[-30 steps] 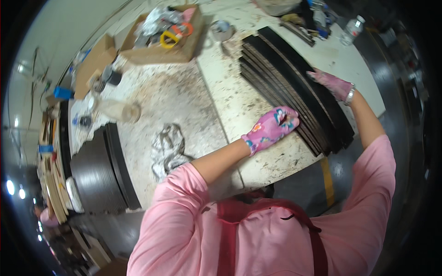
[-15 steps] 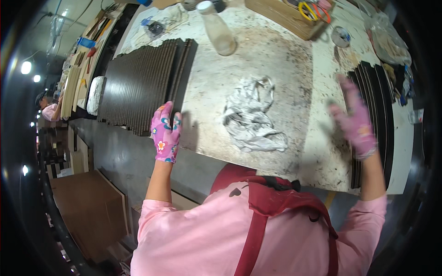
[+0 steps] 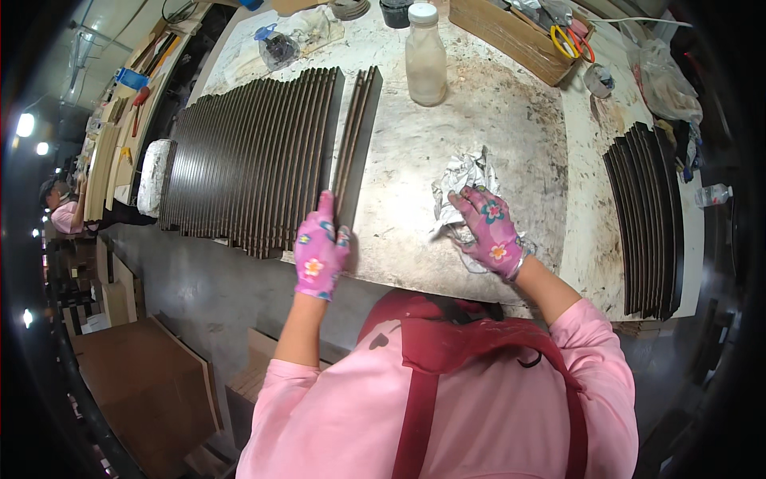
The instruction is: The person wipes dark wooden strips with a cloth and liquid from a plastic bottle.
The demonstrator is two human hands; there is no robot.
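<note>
My left hand [image 3: 321, 254], in a pink flowered glove, is at the near end of a few dark strips [image 3: 357, 136]. Its index finger lies along their left side and the thumb is by their near end, so they sit between the two. A gap parts these strips from the long row of dark strips [image 3: 247, 152] standing on edge to their left. On the tabletop, my right hand [image 3: 493, 231], gloved alike, presses down on a crumpled white rag [image 3: 463, 172] with its fingers curled into it. The glove hides part of the rag.
Another group of dark strips [image 3: 648, 223] stands at the table's right. Along the back are a white-capped bottle [image 3: 426, 64], a cardboard box [image 3: 511, 40] with scissors [image 3: 568, 44], a tape roll [image 3: 598, 81] and a plastic bag [image 3: 662, 76]. A person [image 3: 68, 209] is far left.
My right hand has come left from beside the right-hand strips onto the rag. The few strips at my left hand now stand farther from the row. The whole view has shifted a little.
</note>
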